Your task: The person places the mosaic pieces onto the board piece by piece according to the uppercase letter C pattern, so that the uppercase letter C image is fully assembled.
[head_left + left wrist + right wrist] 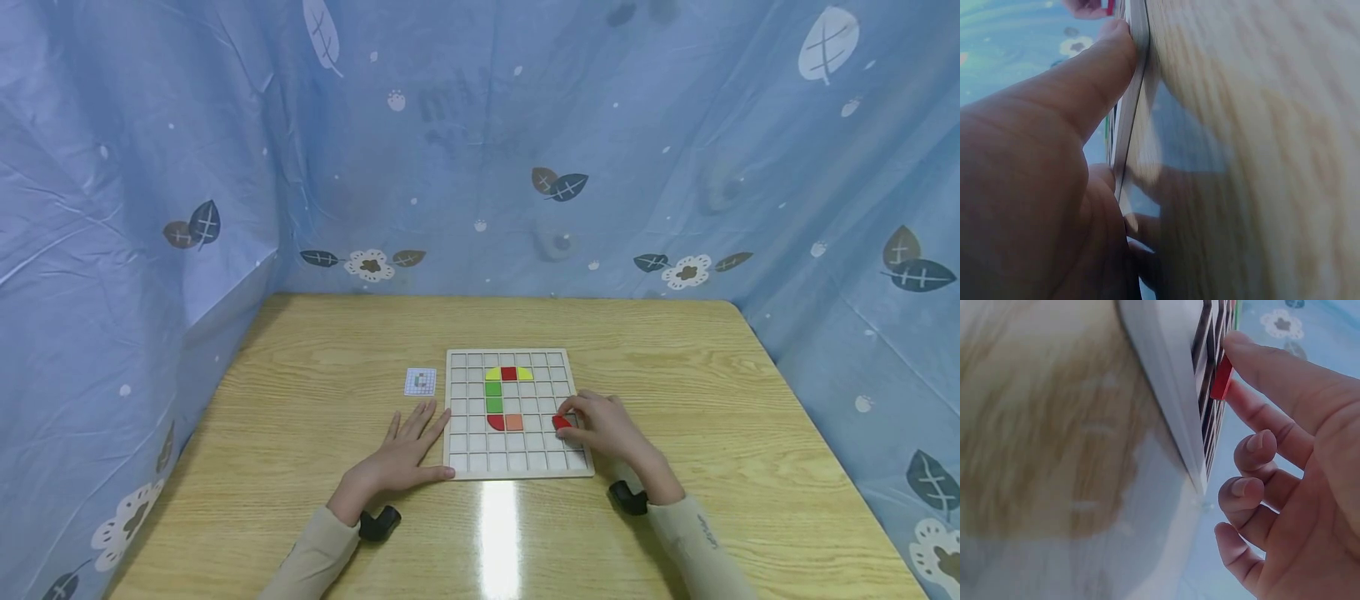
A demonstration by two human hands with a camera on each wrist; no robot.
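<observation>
A square wooden grid board point(517, 475) lies on the table, bearing several coloured tiles. Red, yellow, green and orange pieces, among them a green tile point(493, 405) and an orange tile point(513, 422), form a C-like outline. Over the board's right side, my right hand point(603, 427) pinches a red tile point(561, 422) with a rounded edge between thumb and index finger; the same red tile point(1222, 379) shows in the right wrist view. My left hand point(401, 454) is spread flat by the left edge, thumb and a fingertip touching the board's rim point(1129, 119).
A small card point(420, 382) printed with a coloured grid pattern lies left of the board. The wooden table point(322, 350) meets a blue patterned curtain point(450, 167) at the back and sides. Light reflects off the tabletop before the board.
</observation>
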